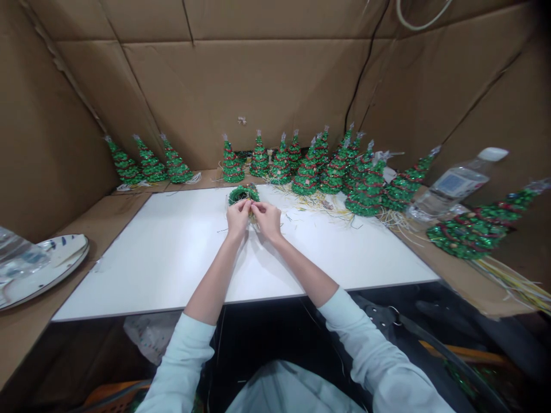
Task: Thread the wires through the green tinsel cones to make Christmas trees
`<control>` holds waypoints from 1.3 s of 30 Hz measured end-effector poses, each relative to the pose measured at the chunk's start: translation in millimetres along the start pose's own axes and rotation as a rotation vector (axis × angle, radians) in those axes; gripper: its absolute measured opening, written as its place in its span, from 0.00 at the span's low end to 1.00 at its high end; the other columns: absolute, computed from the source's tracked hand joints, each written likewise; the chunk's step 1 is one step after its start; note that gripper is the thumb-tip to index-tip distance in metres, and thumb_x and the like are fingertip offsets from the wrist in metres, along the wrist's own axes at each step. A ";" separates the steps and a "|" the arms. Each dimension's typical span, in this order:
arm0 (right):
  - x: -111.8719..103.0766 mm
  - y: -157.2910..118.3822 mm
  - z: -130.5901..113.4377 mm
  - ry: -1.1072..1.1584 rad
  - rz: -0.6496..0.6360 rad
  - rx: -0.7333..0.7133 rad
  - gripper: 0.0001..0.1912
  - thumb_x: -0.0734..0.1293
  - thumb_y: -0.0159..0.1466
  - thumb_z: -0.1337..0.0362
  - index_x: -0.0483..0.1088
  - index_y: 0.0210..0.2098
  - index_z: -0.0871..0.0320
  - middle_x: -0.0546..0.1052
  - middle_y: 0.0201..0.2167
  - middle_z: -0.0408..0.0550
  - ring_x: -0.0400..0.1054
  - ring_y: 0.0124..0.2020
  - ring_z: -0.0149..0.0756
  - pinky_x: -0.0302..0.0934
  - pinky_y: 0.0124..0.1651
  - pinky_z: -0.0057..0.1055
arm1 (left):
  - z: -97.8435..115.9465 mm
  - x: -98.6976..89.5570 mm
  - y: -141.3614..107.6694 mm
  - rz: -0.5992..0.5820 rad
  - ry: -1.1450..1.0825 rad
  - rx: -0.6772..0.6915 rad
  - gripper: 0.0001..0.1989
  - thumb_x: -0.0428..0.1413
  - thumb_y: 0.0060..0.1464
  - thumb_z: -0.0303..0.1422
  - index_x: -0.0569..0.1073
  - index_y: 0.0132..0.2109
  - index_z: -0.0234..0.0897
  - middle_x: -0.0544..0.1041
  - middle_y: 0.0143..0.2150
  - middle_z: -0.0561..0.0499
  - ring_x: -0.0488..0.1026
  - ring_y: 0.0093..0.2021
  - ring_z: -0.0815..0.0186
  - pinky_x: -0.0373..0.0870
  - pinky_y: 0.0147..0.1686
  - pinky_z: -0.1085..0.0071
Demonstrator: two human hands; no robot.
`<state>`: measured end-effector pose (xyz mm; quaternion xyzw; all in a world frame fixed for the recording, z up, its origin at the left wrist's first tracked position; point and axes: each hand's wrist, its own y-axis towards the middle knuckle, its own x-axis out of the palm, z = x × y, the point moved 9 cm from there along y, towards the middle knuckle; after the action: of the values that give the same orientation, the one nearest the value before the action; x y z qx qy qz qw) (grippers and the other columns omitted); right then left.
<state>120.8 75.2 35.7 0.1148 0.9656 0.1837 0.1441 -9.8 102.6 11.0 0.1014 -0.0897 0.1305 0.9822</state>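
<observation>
A green tinsel Christmas tree (243,189) lies on the white board with its round, dark, open base turned toward me. My left hand (238,218) is closed in a pinch at the near edge of that base. Beside it my right hand (267,219) is pinched too, and the fingertips of both hands meet. Thin wire-like strands stick out around the fingers and the base. What the fingertips hold is too small to make out. The top of the tree points away from me and is mostly hidden.
Several finished-looking tinsel trees (307,172) stand along the back and right, with three at the back left. Loose pale strands (322,203) lie on the white board (172,258). A plastic bottle (456,183) stands at right; a plate (64,261) sits at left. Cardboard walls (275,86) enclose the table.
</observation>
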 end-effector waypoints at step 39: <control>4.0 6.8 -6.7 -0.304 -0.108 -0.190 0.12 0.59 0.60 0.67 0.74 0.35 0.58 0.77 0.36 0.49 0.70 0.36 0.36 0.60 0.42 0.29 | -6.7 6.8 -5.6 -0.170 -0.108 -0.229 0.20 0.68 0.24 0.35 0.78 0.30 0.29 0.76 0.29 0.46 0.71 0.32 0.67 0.68 0.38 0.67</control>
<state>116.1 80.2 43.4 0.0751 0.9157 0.2468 0.3081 -0.8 100.4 4.9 0.0028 -0.1478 0.0300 0.9886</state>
